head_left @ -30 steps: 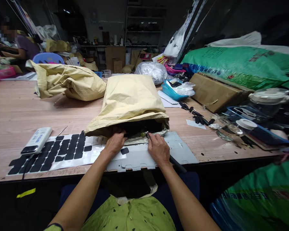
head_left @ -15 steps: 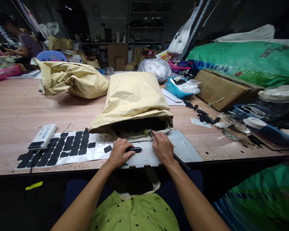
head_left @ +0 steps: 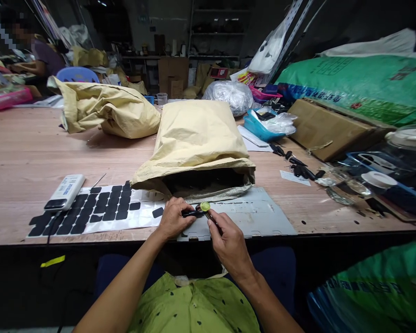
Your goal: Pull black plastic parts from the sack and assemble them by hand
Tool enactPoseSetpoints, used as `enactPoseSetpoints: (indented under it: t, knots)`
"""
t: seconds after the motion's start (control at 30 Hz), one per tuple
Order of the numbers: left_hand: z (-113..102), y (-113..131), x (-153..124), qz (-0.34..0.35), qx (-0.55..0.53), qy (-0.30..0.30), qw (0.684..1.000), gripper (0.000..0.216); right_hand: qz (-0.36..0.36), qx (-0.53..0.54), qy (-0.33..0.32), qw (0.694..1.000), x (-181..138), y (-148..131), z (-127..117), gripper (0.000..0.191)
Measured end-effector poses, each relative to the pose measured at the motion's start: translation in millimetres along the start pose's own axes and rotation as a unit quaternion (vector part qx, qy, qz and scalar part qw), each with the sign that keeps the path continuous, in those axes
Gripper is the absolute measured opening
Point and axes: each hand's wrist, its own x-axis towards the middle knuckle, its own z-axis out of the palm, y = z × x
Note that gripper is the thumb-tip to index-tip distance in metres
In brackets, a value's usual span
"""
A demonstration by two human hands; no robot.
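Both my hands grip: left hand (head_left: pixel 174 217), black tube (head_left: pixel 189 213); right hand (head_left: pixel 230 241), green-tipped tool (head_left: pixel 205 206), now off the yellow sack (head_left: pixel 200 132), apparently pairing them, tool at tube's two o'clock.

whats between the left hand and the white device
The head view shows a sheet with black patches between the left hand and the device.

The worker over there wears a yellow-green cloth shirt (head_left: pixel 190 307), sprinkled with small dark flecks, a seam running down its front. Pale off-white fabric (head_left: pixel 182 280) shows along the edge nearest the table. Dark navy cloth (head_left: pixel 280 273), maybe trousers, sits dimly below. Left hand (head_left: pixel 175 217), right hand (head_left: pixel 229 238) and both forearms (head_left: pixel 125 280) are bare.
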Motion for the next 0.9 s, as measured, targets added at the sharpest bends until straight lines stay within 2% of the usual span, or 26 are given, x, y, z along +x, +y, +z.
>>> enactPoseSetpoints:
  t: [0.17, 0.27, 0.43, 0.63, 0.77, 0.9]
  knots:
    - [0.6, 0.1, -0.1, -0.009, -0.002, -0.002, 1.0, 0.016, -0.034, -0.029, 0.0, 0.999, -3.5, 0.7, 7.2, 0.038]
    - [1.0, 0.5, -0.2, -0.012, -0.005, 0.004, 1.0, 0.015, -0.023, -0.049, -0.014, 0.998, -3.3, 4.3, 7.7, 0.037]
    - [1.6, 0.8, -0.1, -0.012, -0.004, 0.005, 1.0, 0.015, -0.015, -0.03, 0.037, 0.999, -2.3, 9.2, 1.9, 0.035]
    - [0.2, 1.5, 0.0, -0.016, -0.011, 0.002, 1.0, 0.016, 0.004, -0.04, -0.006, 0.999, -2.1, 17.4, 0.5, 0.037]
    - [-0.4, 2.1, -0.5, -0.015, -0.005, 0.003, 1.0, 0.016, -0.004, -0.092, 0.062, 0.994, 20.0, 33.7, -9.7, 0.037]
    - [1.2, 1.9, -2.2, 0.002, 0.011, 0.013, 1.0, 0.017, 0.027, -0.213, 0.113, 0.97, 47.1, 58.0, -15.4, 0.036]
